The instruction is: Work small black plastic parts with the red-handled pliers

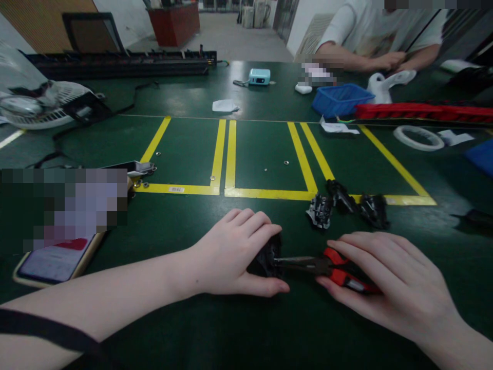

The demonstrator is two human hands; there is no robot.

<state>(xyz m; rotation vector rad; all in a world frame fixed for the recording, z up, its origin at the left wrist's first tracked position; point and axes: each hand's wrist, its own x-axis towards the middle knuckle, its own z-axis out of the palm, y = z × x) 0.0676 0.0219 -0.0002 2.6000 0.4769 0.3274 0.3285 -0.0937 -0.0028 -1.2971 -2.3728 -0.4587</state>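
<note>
My left hand (239,257) is closed around a small black plastic part (269,257) on the green table, hiding most of it. In my right hand (396,277) are long-nose pliers (316,264) with red and black handles. Their slim jaws point left, and the tips meet the black part between my left thumb and index finger. Whether the tips grip anything is too small to tell. Beyond the pliers lie three more dark mechanical parts, a grey-and-black one (320,210), a slanted one (341,196) and a right-hand one (373,210).
A phone (57,262) lies at the left, with several small metal rings (144,184) near it. Yellow tape (269,193) marks the table. Farther back are a blue basket (341,100), a tape roll (418,137), a white fan (57,110) and a seated person (377,41).
</note>
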